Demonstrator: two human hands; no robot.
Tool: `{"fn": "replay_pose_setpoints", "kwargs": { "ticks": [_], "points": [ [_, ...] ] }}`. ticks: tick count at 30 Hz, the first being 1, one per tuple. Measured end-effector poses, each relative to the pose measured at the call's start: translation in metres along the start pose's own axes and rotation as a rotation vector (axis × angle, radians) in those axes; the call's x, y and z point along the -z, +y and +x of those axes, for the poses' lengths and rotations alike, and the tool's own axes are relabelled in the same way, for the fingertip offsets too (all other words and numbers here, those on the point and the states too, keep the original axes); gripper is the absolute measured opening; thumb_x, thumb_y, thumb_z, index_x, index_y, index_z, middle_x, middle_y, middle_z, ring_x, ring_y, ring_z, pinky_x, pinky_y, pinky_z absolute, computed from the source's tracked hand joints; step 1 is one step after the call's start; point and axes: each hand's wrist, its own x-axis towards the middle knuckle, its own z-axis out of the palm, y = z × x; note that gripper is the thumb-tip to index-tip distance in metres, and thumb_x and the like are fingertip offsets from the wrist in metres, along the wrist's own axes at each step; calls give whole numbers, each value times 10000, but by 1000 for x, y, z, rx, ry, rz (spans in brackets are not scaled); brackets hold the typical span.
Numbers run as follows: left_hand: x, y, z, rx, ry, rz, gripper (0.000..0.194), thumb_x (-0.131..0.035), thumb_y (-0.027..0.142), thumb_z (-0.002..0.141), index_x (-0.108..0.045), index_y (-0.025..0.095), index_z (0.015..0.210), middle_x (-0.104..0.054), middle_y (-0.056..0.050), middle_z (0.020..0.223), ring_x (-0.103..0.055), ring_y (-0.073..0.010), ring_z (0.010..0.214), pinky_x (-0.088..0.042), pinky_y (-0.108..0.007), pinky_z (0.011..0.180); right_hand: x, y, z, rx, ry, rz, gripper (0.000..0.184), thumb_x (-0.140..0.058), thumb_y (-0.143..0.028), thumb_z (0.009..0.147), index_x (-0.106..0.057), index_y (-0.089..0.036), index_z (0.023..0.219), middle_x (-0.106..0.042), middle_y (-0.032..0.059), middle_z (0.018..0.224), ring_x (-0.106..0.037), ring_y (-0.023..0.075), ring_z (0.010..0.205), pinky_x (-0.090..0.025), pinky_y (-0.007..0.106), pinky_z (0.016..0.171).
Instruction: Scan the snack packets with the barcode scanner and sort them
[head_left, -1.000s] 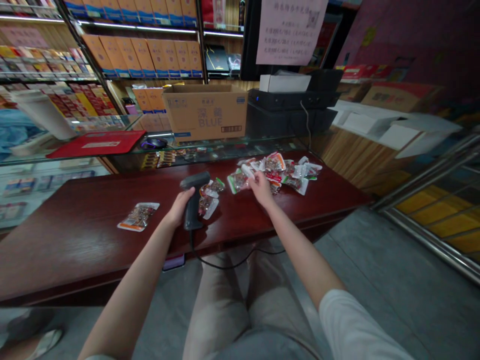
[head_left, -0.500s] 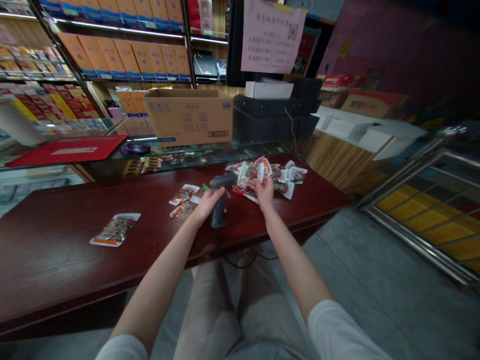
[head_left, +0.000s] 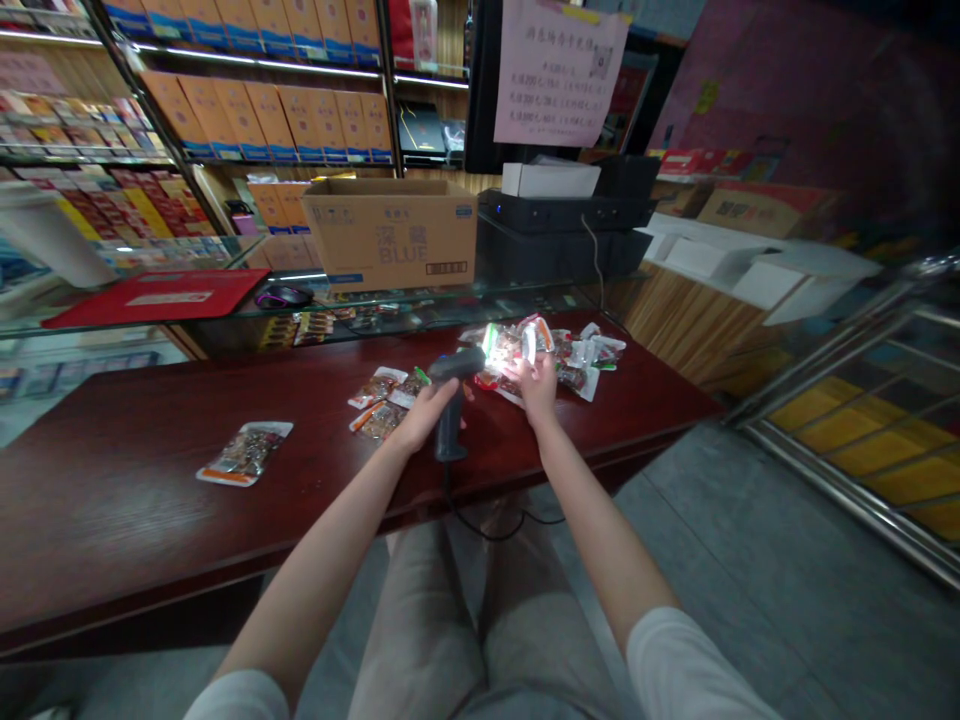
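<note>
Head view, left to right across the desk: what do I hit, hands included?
Lone packet → small cluster of packets → handheld scanner → right hand → packets at the far right end. Left hand left out: it overlaps the scanner.

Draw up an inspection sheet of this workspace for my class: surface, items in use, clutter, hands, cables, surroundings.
Surface: glossy dark-red wooden table.
Items in use: black pistol-shaped plastic scanner, its light shining on a shiny plastic packet.
Clutter: loose pile of white-edged plastic packets on the right; small packet cluster beside the left hand; flat orange-edged plastic packet farther left.
Hands: left hand grips the scanner; right hand holds the lit packet.
Cables: thin black cord hangs from the scanner's handle.
Surroundings: brown cardboard carton behind the table.
</note>
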Motion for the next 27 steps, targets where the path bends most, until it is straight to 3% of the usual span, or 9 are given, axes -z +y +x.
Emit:
{"fn": "replay_pose_setpoints", "kwargs": {
  "ticks": [4,7,11,15,19,23,27],
  "points": [
    [18,10,-14,-25,67,-2,571,-591,658,763,-660,138,989,-712,-80,884,-592,-125,505,-466,-258,465,4,-13,11,78,26,20,391,-479,-283,830,-333,-253,1191,-609,70,1059,-705,196,779,-600,432,754],
    [37,20,-27,-3,117,36,542,-611,649,758,-659,154,972,-685,-47,765,-596,-131,500,-450,-245,443,12,-28,29,161,32,-224,532,-400,-229,843,-270,-235,1360,-606,116,1140,-704,208,795,-575,413,756],
    [63,25,-42,35,207,20,486,-626,630,755,-630,157,867,-624,-20,587,-567,-138,447,-441,-250,424,19,-42,50,292,-3,-793,381,-391,-251,874,-541,-177,1217,-653,145,1022,-633,292,927,-480,475,867],
    [83,21,-47,73,334,-38,489,-619,652,736,-583,166,781,-590,-16,513,-559,-165,419,-447,-281,410,16,-39,51,385,2,-1148,365,-515,-324,858,-607,-122,1148,-610,207,1091,-513,357,1076,-385,525,937],
    [90,18,-47,65,388,-85,506,-630,654,710,-599,157,802,-589,-12,520,-563,-169,426,-443,-282,405,8,-29,40,475,-18,-1217,385,-570,-352,835,-608,-122,1141,-496,212,1303,-426,349,1202,-291,535,1027],
    [89,17,-46,62,355,-71,522,-626,681,699,-582,163,742,-589,-23,488,-556,-162,413,-430,-266,398,2,-21,35,495,-155,-1239,298,-521,-308,871,-633,-170,1110,-548,164,1275,-444,314,1215,-167,560,1099],
    [87,18,-47,70,328,-68,531,-648,683,676,-580,163,760,-586,-14,485,-548,-163,395,-428,-270,381,2,-20,32,495,-116,-1223,306,-520,-323,879,-637,-177,1121,-529,171,1320,-401,326,1281,-156,570,1107]
  ]
}}
